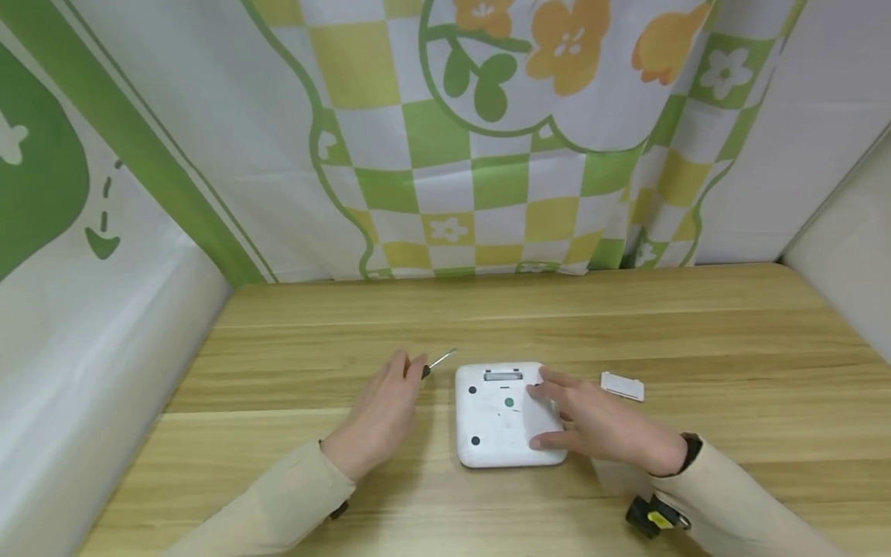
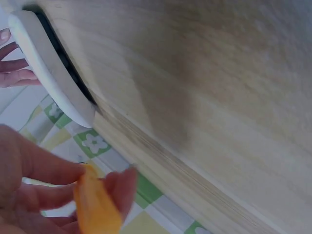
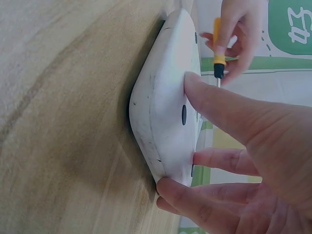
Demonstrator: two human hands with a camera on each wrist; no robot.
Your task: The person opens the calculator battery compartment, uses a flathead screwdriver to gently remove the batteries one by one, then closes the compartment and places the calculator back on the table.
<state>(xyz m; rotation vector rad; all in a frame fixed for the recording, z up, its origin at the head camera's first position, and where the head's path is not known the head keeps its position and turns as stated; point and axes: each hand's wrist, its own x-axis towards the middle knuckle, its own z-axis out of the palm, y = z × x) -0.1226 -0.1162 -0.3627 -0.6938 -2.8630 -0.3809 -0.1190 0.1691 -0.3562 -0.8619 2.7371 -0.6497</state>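
Observation:
A white, squarish device (image 1: 501, 429) with rounded corners lies on the table, its face with dark round feet upward. Near its far edge is an uncovered slot (image 1: 503, 377). My left hand (image 1: 379, 410) pinches a screwdriver (image 3: 219, 61) by its yellow handle. The metal shaft points up and right in the head view, just left of the device and apart from it. My right hand (image 1: 592, 418) rests on the device's right side; its thumb and one finger (image 3: 224, 160) touch the face, while other fingertips reach over the edge at a corner.
A small white cover (image 1: 622, 386) lies on the wooden table (image 1: 313, 317) to the device's right, beyond the right hand. A checkered, flowered curtain (image 1: 445, 186) hangs along the table's back edge. A black wrist camera (image 1: 647, 517) is strapped below the right sleeve.

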